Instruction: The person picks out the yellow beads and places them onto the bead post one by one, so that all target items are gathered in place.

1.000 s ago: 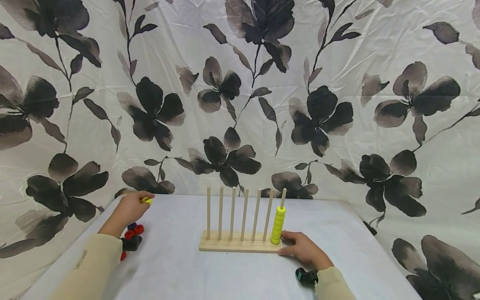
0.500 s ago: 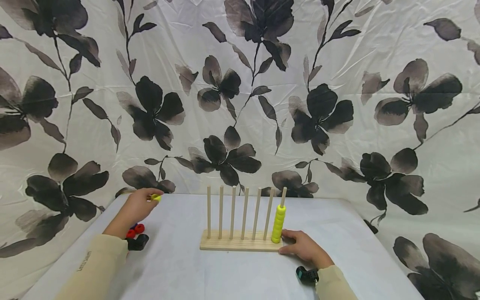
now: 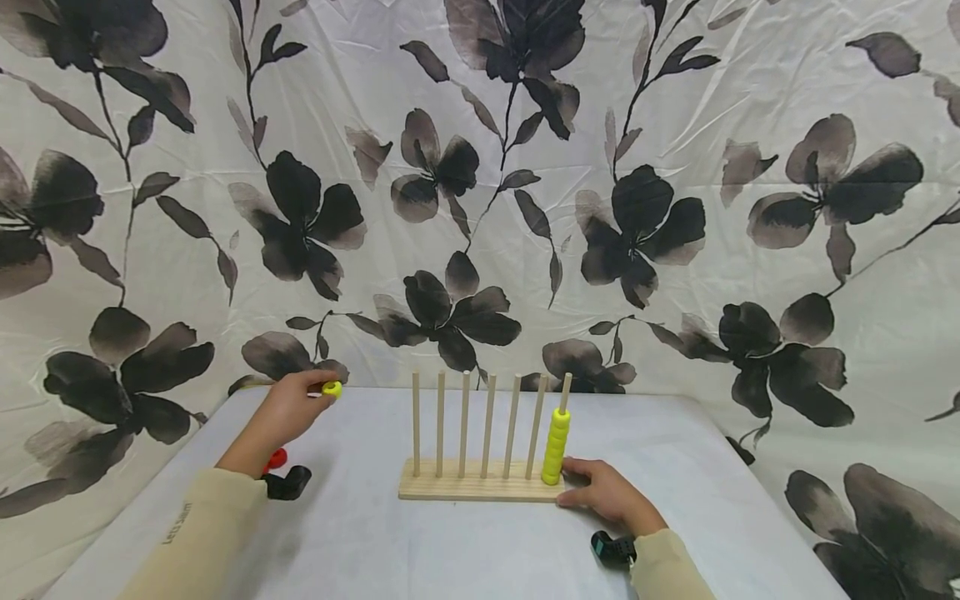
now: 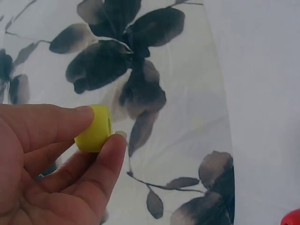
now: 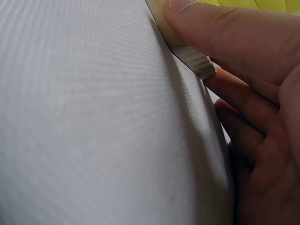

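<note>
Between thumb and fingers my left hand (image 3: pixel 294 410) pinches a yellow bead (image 4: pixel 96 129), raised above the table's left side; the bead's hole shows at its side. My right hand (image 3: pixel 609 500) grips the right end of a wooden peg rack's base (image 3: pixel 480 489), thumb at the front edge and fingers behind, as the right wrist view shows. Several upright pegs (image 3: pixel 462 425) stand in a row along the base. On the rightmost peg sits a stack of yellow beads (image 3: pixel 556 447), with the peg's tip sticking out above; the other pegs are bare.
Red beads (image 3: pixel 277 457) lie on the table under my left forearm, partly hidden by it. A black wrist device (image 3: pixel 288 483) sits on my left wrist, another (image 3: pixel 611 548) on my right. A floral cloth (image 3: pixel 480 208) hangs behind the white table (image 3: pixel 360 533).
My left hand has moved right with the yellow bead, away from the left table edge, and its forearm now covers more of the loose beads. My right hand stays at the base.
</note>
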A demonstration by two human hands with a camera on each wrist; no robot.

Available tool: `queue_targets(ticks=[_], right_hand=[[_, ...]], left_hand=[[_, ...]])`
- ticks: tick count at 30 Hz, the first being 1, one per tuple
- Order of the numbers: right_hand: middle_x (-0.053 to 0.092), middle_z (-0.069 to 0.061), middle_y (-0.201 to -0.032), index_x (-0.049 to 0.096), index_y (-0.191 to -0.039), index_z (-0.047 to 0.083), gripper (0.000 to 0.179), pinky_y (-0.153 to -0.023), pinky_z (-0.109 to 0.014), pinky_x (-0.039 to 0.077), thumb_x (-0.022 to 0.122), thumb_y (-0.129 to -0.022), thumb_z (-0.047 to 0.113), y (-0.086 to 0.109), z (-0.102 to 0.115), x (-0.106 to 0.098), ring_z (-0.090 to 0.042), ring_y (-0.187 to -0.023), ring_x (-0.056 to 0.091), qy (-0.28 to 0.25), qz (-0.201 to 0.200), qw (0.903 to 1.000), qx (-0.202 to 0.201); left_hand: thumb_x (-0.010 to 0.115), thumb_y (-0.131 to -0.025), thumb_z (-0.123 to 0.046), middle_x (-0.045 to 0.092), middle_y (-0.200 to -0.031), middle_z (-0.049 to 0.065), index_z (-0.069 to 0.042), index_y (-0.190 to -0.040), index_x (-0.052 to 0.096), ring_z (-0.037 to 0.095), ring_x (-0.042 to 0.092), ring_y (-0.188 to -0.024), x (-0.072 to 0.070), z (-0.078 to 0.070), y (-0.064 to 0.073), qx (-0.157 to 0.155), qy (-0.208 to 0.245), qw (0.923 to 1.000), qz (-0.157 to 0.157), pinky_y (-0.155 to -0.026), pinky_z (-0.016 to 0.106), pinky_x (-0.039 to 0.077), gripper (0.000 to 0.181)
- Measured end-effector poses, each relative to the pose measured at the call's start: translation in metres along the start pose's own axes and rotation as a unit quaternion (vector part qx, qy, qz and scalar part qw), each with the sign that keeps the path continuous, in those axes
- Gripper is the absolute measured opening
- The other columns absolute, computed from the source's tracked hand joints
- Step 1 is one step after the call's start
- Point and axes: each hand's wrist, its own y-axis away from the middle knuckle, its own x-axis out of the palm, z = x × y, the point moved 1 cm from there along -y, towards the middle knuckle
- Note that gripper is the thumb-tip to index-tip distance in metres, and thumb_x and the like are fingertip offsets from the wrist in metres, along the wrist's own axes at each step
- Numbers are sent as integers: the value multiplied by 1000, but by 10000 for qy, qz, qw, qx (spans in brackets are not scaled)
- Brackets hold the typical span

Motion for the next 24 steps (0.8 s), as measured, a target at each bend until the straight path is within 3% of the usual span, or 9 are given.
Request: queue_targets(ticks=[10, 24], right_hand=[[54, -13, -142, 57, -135, 8, 78, -111, -61, 31, 85, -68, 40, -1, -3, 3, -39, -136, 42, -7, -57, 9997, -242], [51, -13, -144, 56, -136, 10, 78, -111, -62, 29, 84, -69, 40, -2, -3, 1, -39, -138, 39, -108, 22, 9997, -203]], left_hand=[[61, -94, -13, 56, -132, 23, -3, -133, 56, 41, 56, -120, 4, -14, -3, 279, 84, 9995, -119, -90, 50, 54, 41], [64, -93, -16, 60, -126, 18, -6, -132, 58, 34, 60, -114, 2, -47, 0, 263, 356, 9990, -97, -89, 46, 55, 41]])
